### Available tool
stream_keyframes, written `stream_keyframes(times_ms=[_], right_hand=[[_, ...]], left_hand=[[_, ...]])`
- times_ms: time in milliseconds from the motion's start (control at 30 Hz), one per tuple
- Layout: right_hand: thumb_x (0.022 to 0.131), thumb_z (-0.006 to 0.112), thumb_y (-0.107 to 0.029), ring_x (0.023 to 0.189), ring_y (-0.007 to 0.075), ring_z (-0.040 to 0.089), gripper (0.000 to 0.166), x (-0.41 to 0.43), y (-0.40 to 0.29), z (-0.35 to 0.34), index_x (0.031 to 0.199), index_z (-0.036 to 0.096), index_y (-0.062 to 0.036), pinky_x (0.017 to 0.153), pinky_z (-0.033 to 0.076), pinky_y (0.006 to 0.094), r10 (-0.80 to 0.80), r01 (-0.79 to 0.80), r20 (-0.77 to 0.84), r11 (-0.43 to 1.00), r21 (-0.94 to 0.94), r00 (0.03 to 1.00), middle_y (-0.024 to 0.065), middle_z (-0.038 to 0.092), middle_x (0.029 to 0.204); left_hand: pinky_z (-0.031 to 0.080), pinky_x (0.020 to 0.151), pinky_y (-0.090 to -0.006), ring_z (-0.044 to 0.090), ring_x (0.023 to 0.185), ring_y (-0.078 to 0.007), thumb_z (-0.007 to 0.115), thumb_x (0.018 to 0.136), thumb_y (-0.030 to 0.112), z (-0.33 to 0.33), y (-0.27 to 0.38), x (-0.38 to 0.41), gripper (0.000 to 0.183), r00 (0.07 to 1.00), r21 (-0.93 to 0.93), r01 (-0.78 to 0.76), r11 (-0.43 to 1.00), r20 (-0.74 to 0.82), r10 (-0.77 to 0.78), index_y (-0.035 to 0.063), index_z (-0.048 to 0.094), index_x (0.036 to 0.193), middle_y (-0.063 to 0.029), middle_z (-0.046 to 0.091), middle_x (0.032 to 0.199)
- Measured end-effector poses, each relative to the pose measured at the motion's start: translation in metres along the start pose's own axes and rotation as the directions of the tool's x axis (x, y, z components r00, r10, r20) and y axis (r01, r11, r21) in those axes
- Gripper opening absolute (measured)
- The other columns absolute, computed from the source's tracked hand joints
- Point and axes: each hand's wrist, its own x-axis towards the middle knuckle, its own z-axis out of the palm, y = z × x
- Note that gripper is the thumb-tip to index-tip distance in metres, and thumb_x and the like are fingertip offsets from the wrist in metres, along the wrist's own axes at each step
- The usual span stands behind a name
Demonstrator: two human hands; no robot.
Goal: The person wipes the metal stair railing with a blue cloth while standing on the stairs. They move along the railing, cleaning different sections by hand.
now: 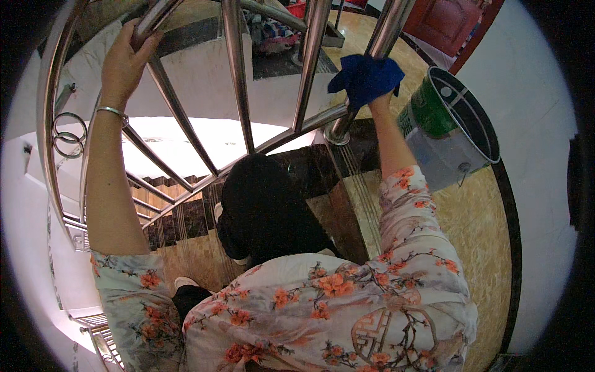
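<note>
My left hand (123, 65), with a metal bangle (112, 112) on its wrist, is wrapped around a polished metal rail (155, 21) at the upper left. A dark blue cloth (367, 79) is in my right hand (381, 103), pressed around the lower part of a thick metal newel post (390, 28). The cloth hides most of the right fingers. Between both hands run several slanting balusters (238, 74), joined to a lower rail (279, 142). The post's round base flange (337, 134) sits on dark stone just below the cloth.
A green and grey bucket (427, 135) stands right of my right forearm, its inside dark. Stone steps (186, 218) descend at the left beneath the railing. A white wall (539, 186) borders the tiled landing (469, 223). A red-brown door (446, 28) is at the upper right.
</note>
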Motion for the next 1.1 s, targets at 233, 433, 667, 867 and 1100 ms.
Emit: stream_keyframes(times_ms=[233, 433, 667, 867, 1100], right_hand=[[0.075, 0.063, -0.021, 0.073, 0.0232, 0.056, 0.023, -0.093, 0.026, -0.001, 0.085, 0.058, -0.0005, 0.064, 0.044, 0.0364, 0.400, -0.549, 0.493, 0.811, 0.203, 0.773, 0.0119, 0.059, 0.076], [0.066, 0.067, -0.025, 0.087, 0.0349, 0.058, 0.031, -0.149, 0.077, -0.032, 0.089, 0.062, -0.0037, 0.071, 0.046, 0.0416, 0.431, -0.308, 0.616, 0.902, -0.302, 0.659, 0.0191, 0.059, 0.084], [0.066, 0.067, -0.020, 0.094, 0.0345, 0.052, 0.035, -0.161, 0.070, -0.014, 0.093, 0.058, -0.0007, 0.077, 0.042, 0.0370, 0.329, -0.182, 0.486, 0.928, -0.325, 0.809, 0.0229, 0.052, 0.107], [0.061, 0.073, -0.020, 0.088, 0.0311, 0.057, 0.045, -0.176, 0.081, 0.046, 0.097, 0.053, -0.0016, 0.078, 0.044, 0.0384, 0.527, -0.593, 0.424, 0.805, 0.030, 0.737, 0.0171, 0.058, 0.094], [0.070, 0.067, -0.021, 0.084, 0.0265, 0.059, 0.030, -0.160, 0.036, 0.008, 0.094, 0.059, -0.0052, 0.075, 0.044, 0.0342, 0.392, -0.448, 0.510, 0.894, -0.013, 0.766, 0.0109, 0.063, 0.089]], left_hand=[[0.046, 0.070, -0.0351, 0.060, 0.081, -0.0250, 0.057, 0.079, 0.040, 0.000, 0.001, 0.000, 0.043, 1.000, -0.023, -0.008, 1.000, 0.003, 0.008, 0.0083, 0.052, 0.109, -0.0127, 0.062, 0.089], [0.043, 0.077, -0.0327, 0.058, 0.084, -0.0240, 0.056, 0.083, 0.041, 0.004, -0.012, 0.006, 0.047, 0.993, -0.001, 0.016, 1.000, 0.115, -0.016, 0.0054, 0.051, 0.113, -0.0126, 0.061, 0.092], [0.044, 0.077, -0.0323, 0.059, 0.085, -0.0232, 0.056, 0.083, 0.039, 0.002, -0.036, 0.002, 0.052, 0.989, 0.195, -0.148, 0.970, 0.055, 0.140, 0.0078, 0.045, 0.123, -0.0126, 0.060, 0.096], [0.044, 0.081, -0.0307, 0.059, 0.093, -0.0202, 0.056, 0.083, 0.040, 0.007, -0.025, 0.002, 0.052, 0.999, -0.083, -0.037, 0.996, 0.006, 0.038, 0.0086, 0.045, 0.124, -0.0126, 0.061, 0.103], [0.044, 0.081, -0.0330, 0.059, 0.089, -0.0241, 0.056, 0.083, 0.039, -0.002, -0.007, 0.004, 0.048, 0.991, 0.048, 0.076, 0.996, 0.104, -0.081, 0.0087, 0.048, 0.120, -0.0112, 0.062, 0.097]])
